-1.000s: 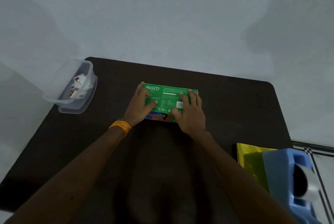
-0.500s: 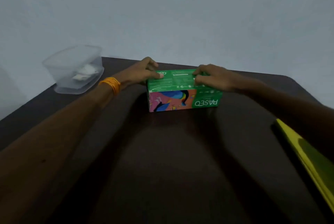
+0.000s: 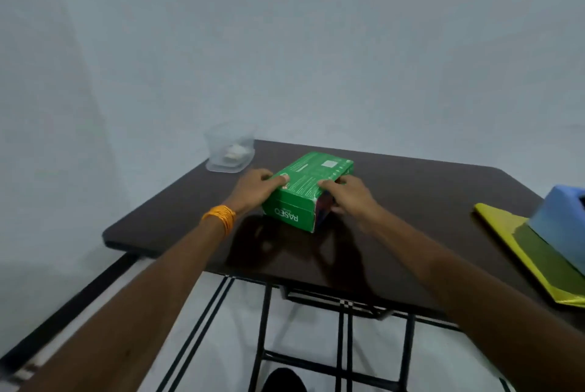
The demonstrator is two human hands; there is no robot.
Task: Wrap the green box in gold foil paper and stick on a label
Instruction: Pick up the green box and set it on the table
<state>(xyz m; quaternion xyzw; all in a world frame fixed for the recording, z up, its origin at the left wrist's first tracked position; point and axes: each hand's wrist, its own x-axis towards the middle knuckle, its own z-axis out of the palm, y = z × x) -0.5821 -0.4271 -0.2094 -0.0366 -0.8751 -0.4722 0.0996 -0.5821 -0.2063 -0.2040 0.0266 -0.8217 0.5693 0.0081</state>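
Note:
The green box (image 3: 311, 181), printed PASEO on its near end, stands on the dark table (image 3: 421, 195), turned with one corner toward me. My left hand (image 3: 256, 189) grips its left side, thumb on the top face. My right hand (image 3: 346, 197) grips the right side, with the thumb on top and the fingers curled down against the coloured side panel. The gold foil paper (image 3: 512, 243) lies flat at the table's right edge, partly under a blue object. I cannot pick out a label.
A clear plastic container (image 3: 229, 151) with small white pieces inside stands at the table's far left corner. A blue plastic object (image 3: 562, 220) rests on the foil at the right. The table's near edge and black metal frame (image 3: 266, 312) show below my arms.
The box has been turned on the table, so its PASEO end faces me instead of its long coloured side. Both hands stayed on it. My view has pulled back and shifted left.

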